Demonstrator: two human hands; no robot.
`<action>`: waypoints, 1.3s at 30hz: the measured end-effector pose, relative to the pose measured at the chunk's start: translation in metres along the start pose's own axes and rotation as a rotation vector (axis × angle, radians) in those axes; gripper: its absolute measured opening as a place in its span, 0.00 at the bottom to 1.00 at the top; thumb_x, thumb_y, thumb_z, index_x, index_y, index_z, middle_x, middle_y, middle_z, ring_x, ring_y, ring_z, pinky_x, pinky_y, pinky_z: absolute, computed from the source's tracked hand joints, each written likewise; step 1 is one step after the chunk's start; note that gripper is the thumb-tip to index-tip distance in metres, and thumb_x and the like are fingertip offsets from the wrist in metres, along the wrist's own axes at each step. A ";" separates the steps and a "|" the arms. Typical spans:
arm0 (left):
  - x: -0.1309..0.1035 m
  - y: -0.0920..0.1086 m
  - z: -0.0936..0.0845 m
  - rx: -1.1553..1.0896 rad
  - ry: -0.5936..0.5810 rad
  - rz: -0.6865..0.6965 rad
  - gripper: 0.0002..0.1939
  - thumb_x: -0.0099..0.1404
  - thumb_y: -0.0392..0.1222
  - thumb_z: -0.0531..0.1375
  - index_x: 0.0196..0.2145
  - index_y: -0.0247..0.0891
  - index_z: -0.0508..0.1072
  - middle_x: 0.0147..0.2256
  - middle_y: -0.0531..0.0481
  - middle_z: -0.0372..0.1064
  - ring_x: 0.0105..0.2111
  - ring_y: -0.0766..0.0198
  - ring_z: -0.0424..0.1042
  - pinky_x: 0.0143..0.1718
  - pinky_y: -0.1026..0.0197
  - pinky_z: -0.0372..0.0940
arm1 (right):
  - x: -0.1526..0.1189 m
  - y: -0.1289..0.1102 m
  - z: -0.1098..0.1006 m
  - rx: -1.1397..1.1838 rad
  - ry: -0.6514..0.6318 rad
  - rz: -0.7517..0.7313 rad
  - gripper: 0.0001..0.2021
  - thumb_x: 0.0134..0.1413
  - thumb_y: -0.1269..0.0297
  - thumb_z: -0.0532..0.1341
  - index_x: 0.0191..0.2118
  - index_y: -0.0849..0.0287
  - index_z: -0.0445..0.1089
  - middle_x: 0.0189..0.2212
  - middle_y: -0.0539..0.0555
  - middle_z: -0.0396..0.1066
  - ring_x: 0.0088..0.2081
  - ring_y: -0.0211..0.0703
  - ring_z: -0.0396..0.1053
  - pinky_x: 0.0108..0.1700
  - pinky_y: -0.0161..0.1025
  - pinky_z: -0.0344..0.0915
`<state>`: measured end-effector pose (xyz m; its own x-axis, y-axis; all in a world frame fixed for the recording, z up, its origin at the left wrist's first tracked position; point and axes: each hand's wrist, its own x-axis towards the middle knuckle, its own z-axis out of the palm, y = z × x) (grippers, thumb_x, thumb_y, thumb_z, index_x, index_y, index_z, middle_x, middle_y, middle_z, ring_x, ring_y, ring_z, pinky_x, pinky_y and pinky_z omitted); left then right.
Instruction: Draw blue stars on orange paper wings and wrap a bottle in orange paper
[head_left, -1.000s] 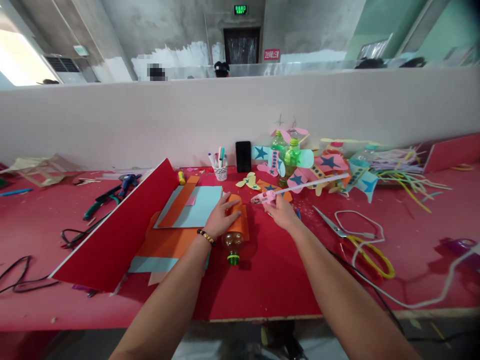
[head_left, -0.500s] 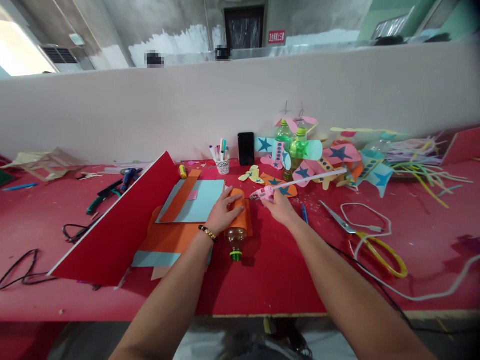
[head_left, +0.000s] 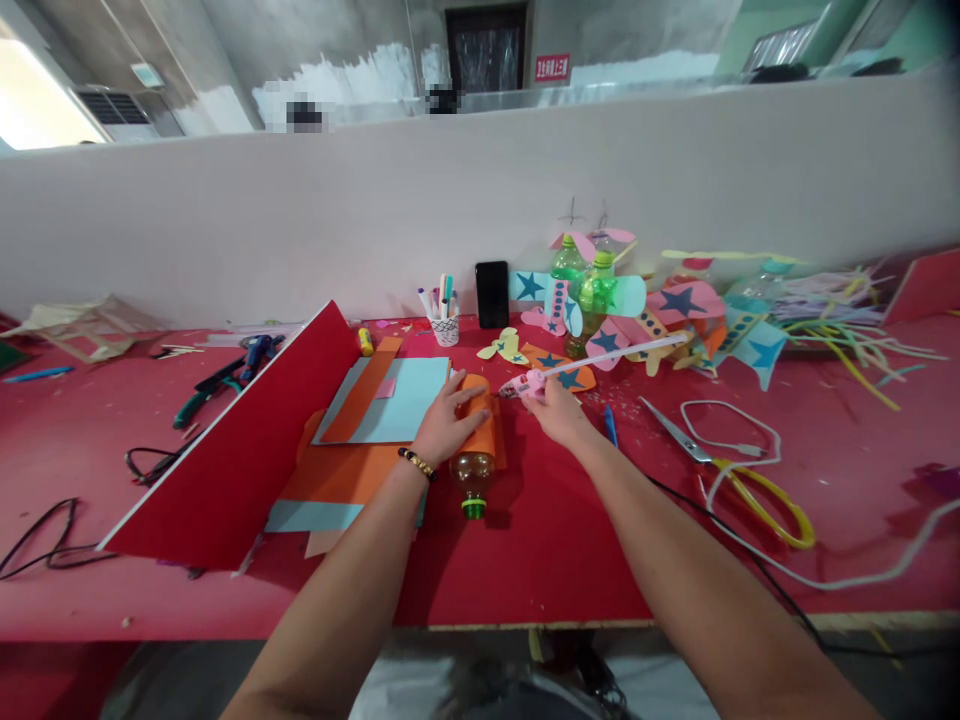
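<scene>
A clear plastic bottle (head_left: pixel 474 478) with a green cap lies on its side, cap towards me, orange paper (head_left: pixel 491 432) around its body. My left hand (head_left: pixel 448 418) rests over the wrapped bottle from the left, fingers curved across the paper and holding it. In my right hand (head_left: pixel 556 408) is a pink hot glue gun (head_left: pixel 525 384), a long whitish glue stick (head_left: pixel 622 354) jutting out of its back to the right. The nozzle points left, close to the paper's right edge; whether it touches cannot be seen.
Coloured paper sheets (head_left: pixel 360 475) and a leaning red board (head_left: pixel 232 450) are on the left. To the right lie yellow-handled scissors (head_left: pixel 720 470), a white cable (head_left: pixel 832 585) and a blue pen (head_left: pixel 610 426). Behind stand a pen cup (head_left: pixel 445 328), a phone (head_left: pixel 493 295) and several decorated bottle planes (head_left: pixel 600 300).
Both hands, the bottle and the glue gun hold almost the same places. The whole view has shifted very slightly.
</scene>
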<state>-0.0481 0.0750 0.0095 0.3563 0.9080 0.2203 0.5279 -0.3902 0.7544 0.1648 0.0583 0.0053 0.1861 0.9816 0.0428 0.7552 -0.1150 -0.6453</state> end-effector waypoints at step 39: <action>0.002 -0.008 0.002 0.038 0.011 0.029 0.25 0.60 0.52 0.60 0.53 0.38 0.72 0.65 0.43 0.47 0.64 0.54 0.50 0.64 0.55 0.46 | -0.025 -0.002 -0.013 -0.005 -0.078 -0.055 0.17 0.55 0.62 0.58 0.49 0.60 0.61 0.39 0.60 0.72 0.41 0.51 0.71 0.40 0.40 0.63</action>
<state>-0.0501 0.0797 0.0023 0.3636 0.8976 0.2492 0.5460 -0.4221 0.7237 0.1672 0.0320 0.0156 0.0948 0.9953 0.0189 0.7664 -0.0609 -0.6394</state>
